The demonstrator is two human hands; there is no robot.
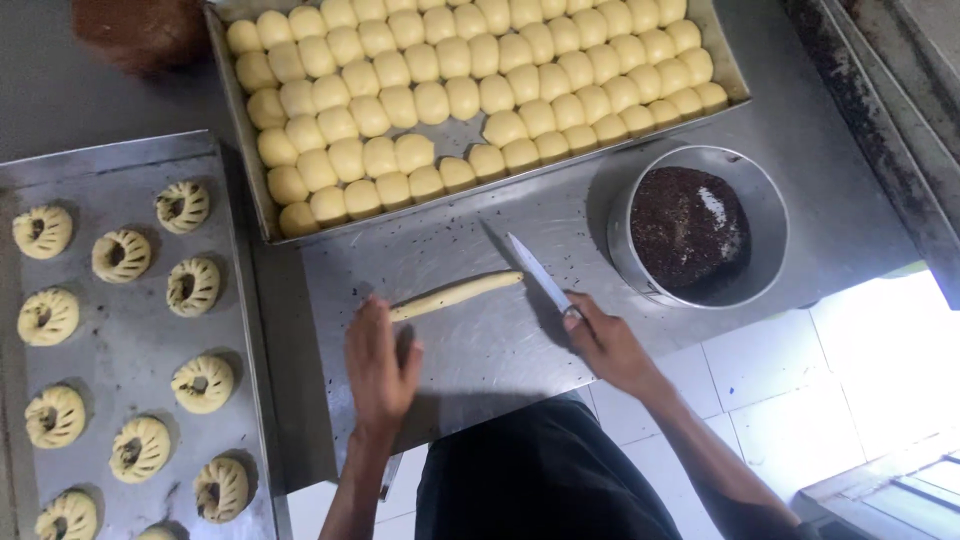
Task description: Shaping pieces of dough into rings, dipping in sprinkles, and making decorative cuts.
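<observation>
A thin roll of pale dough [460, 294] lies across the steel worktop [480, 350]. My left hand [378, 366] rests flat on the worktop with its fingertips touching the roll's left end. My right hand [607, 343] grips a knife [540, 274] by the handle. The blade points up and to the left, its tip just above the right end of the roll.
A deep tray [233, 130] packed with several dough balls sits at the back. A flat tray [120, 330] on the left carries several slashed dough rings. A round metal bowl [770, 215] of dark chocolate sprinkles stands on the right. A brown round object [140, 30] sits at top left.
</observation>
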